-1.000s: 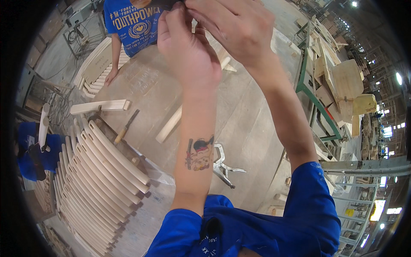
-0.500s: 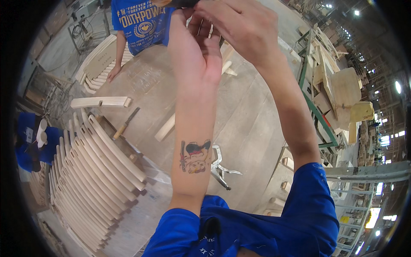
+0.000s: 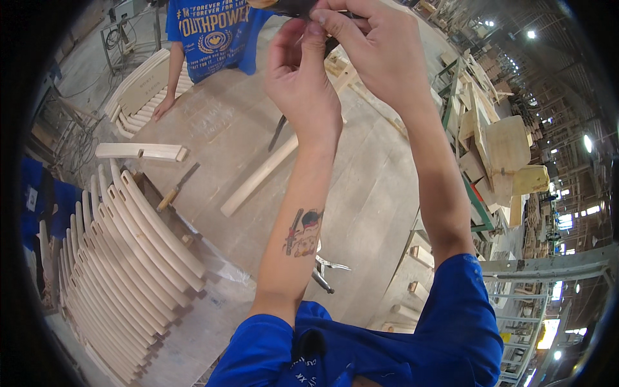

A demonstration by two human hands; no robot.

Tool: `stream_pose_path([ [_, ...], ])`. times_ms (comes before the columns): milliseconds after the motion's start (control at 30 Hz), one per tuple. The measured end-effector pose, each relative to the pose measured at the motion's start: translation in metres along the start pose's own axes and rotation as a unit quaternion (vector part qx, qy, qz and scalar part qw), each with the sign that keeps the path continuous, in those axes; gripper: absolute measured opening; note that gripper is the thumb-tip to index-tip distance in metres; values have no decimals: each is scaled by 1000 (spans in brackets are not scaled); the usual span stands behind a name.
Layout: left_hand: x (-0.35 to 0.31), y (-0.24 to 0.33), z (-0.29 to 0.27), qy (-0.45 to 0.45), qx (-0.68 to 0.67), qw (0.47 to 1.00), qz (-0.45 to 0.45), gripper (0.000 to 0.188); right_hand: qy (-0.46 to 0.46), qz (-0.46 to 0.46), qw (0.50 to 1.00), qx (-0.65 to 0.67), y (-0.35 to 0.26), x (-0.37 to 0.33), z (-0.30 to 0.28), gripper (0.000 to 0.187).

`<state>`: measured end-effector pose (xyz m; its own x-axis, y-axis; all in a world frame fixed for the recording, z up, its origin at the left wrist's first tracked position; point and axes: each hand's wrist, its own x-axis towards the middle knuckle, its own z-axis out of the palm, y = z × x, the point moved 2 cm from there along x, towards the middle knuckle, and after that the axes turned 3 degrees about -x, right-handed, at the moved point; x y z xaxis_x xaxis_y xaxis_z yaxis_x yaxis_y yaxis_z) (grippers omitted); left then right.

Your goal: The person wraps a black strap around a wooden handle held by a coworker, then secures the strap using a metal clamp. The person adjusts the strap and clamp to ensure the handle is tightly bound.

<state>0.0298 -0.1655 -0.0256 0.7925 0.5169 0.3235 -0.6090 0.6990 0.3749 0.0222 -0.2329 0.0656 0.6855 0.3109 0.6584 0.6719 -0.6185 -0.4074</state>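
Observation:
My left hand (image 3: pixel 306 80) is raised at the top of the view, with its thumb and fingers pinched together. Close against it, my right hand (image 3: pixel 380 48) also pinches with thumb and fingertips. Both sets of fingertips meet at the underside of a dark thing with a tan part (image 3: pixel 289 6), cut off by the top edge; its kind does not show. What the fingers hold is too small or hidden to make out. Below my hands a pale wooden strip (image 3: pixel 258 177) lies slantwise on the table (image 3: pixel 354 213). Locking pliers (image 3: pixel 324 274) lie partly behind my left forearm.
Curved wooden pieces (image 3: pixel 138 251) are stacked at the left. A wooden-handled tool with a blade (image 3: pixel 177 188) and a notched curved piece (image 3: pixel 140 151) lie nearby. Across the table, a person in a blue shirt (image 3: pixel 216 39) rests a hand on it. Wooden parts (image 3: pixel 496 148) pile at the right.
My left hand has turned from an upturned palm with loosely curled fingers to a pinch beside my right fingertips. The view has shifted slightly, uncovering more of the wooden strip.

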Motion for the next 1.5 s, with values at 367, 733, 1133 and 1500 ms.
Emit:
stream_pose_path([
  [367, 19, -8, -13, -83, 55, 990, 100, 18, 0, 16, 1000, 5, 0, -1, 1, 20],
  [733, 37, 14, -26, -121, 347, 918, 149, 30, 55, -287, 896, -334, -6, 14, -25, 11],
  [1133, 37, 17, -22, -132, 420, 882, 169, 23, 37, -181, 962, -203, -6, 14, -18, 12],
  [1500, 43, 2, -35, -137, 329, 921, 158, 30, 61, -276, 920, -270, 7, 20, -21, 11],
])
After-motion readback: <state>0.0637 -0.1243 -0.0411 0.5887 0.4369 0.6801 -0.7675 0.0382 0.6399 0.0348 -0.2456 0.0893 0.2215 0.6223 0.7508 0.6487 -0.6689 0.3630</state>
